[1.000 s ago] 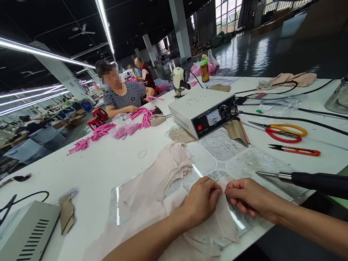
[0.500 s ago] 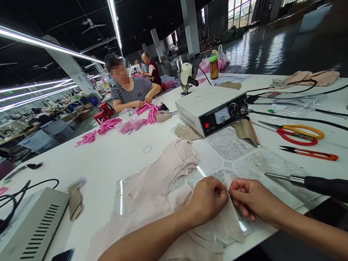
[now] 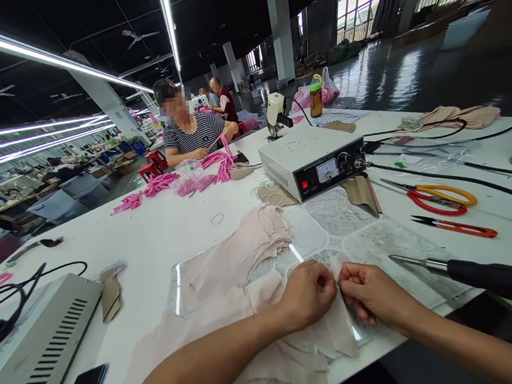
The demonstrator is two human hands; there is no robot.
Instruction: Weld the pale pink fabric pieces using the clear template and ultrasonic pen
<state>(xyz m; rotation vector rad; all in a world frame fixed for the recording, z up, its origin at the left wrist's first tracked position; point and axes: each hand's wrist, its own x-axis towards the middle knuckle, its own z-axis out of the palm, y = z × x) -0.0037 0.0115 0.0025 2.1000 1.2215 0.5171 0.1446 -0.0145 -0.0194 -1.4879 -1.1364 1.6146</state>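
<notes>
Co-worker's hand [image 3: 231,129] has lifted since the last frame, pink strip [image 3: 225,144] raised; own hands nearly unchanged. Left hand [image 3: 310,293] and right hand [image 3: 366,288], side by side, pinch pale fabric piece [image 3: 342,335] above clear sheet [image 3: 377,247]; left fingertips partly hidden, seemingly clamped too.

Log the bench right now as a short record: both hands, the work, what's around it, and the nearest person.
Left hand: fingers pinched at the upper part of the pale fabric piece
Right hand: fingertips pinched at the same piece, close beside the left
Beyond the hands: fanned pile of pale fabric, partly on a clear sheet
Tools at right: red-and-yellow-handled scissors, orange snips, black-handled metal-tipped tool
Machine: control box with dial meter
Co-worker: person in striped top, handling pink strips
</notes>
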